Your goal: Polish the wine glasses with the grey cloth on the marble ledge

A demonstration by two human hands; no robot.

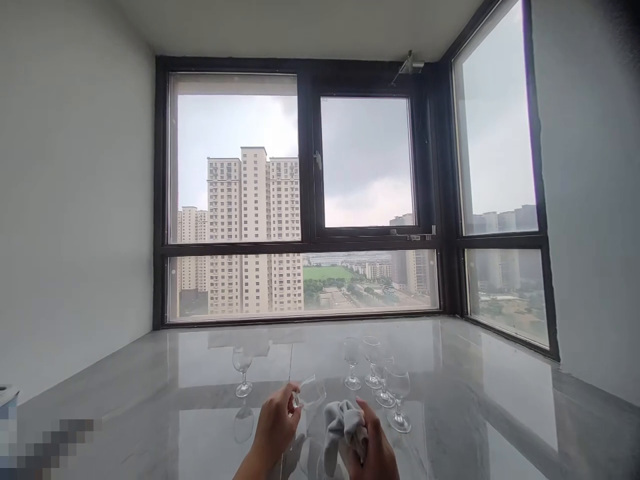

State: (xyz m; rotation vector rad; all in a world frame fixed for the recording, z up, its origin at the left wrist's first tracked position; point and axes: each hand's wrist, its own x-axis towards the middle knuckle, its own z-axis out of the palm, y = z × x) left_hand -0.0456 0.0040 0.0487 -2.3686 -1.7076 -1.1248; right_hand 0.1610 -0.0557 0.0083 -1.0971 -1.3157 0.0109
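In front of me, my left hand (278, 421) is closed around the stem of a clear wine glass (313, 392), whose bowl tilts to the right. My right hand (374, 445) grips a bunched grey cloth (344, 427), just below and to the right of that bowl, with a gap between them. To the left, one stemmed glass (243, 363) stands upright on the glossy grey sill (210, 400). Several more upright glasses (399, 393) are grouped beyond my right hand. The fingertips under the cloth are partly hidden.
A dark-framed window (307, 247) rises behind the sill, and a second window (505, 240) meets it at the right corner. A pale wall (75, 200) bounds the left side. Part of a white and blue container (9, 427) shows at the left edge.
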